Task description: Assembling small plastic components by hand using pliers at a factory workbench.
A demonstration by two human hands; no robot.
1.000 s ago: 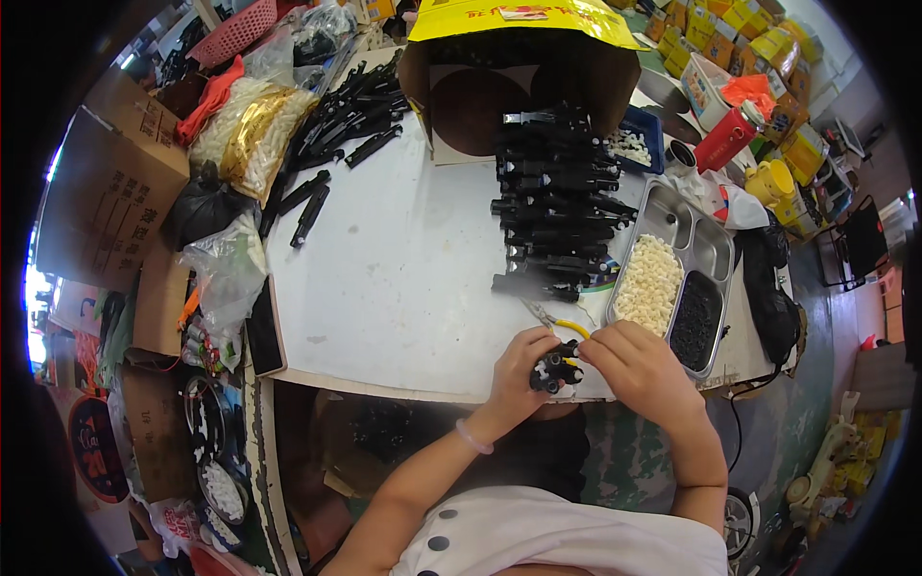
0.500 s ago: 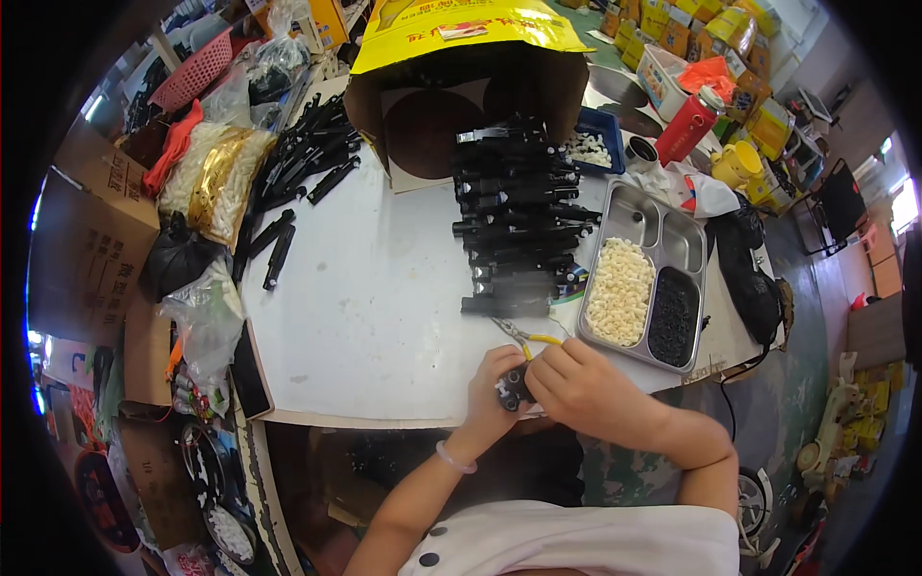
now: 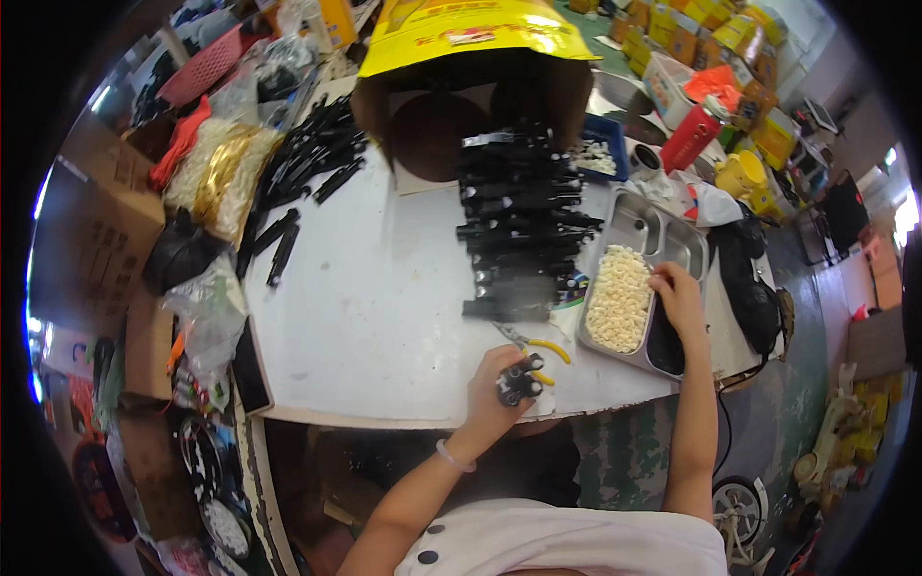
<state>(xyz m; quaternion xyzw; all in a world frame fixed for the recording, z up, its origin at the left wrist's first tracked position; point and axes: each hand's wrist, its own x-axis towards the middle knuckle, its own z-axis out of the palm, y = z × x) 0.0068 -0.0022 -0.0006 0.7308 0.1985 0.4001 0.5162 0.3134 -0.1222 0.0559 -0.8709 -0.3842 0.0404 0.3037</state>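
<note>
My left hand (image 3: 488,396) is closed around a black plastic part (image 3: 520,382) with round openings, held above the table's front edge. My right hand (image 3: 684,300) reaches over a steel compartment tray (image 3: 706,252), its bent fingertips together at the edge of the small cream-white pieces (image 3: 618,302). Whether anything is pinched in them is too small to tell. Partly under that hand and forearm lie small black pieces (image 3: 665,344) in another compartment. Pliers with yellow handles (image 3: 549,348) lie just beyond the left hand.
Black elongated parts (image 3: 523,235) are stacked in a column before an open yellow carton (image 3: 480,34). More black parts (image 3: 312,144) lie at the far left. A blue tray (image 3: 615,130), a red bottle (image 3: 691,134) and a yellow cup (image 3: 740,171) stand at the back right.
My right hand has left the black part and moved right to the steel tray. My left hand keeps the part in nearly the same place, and the pliers show more fully.
</note>
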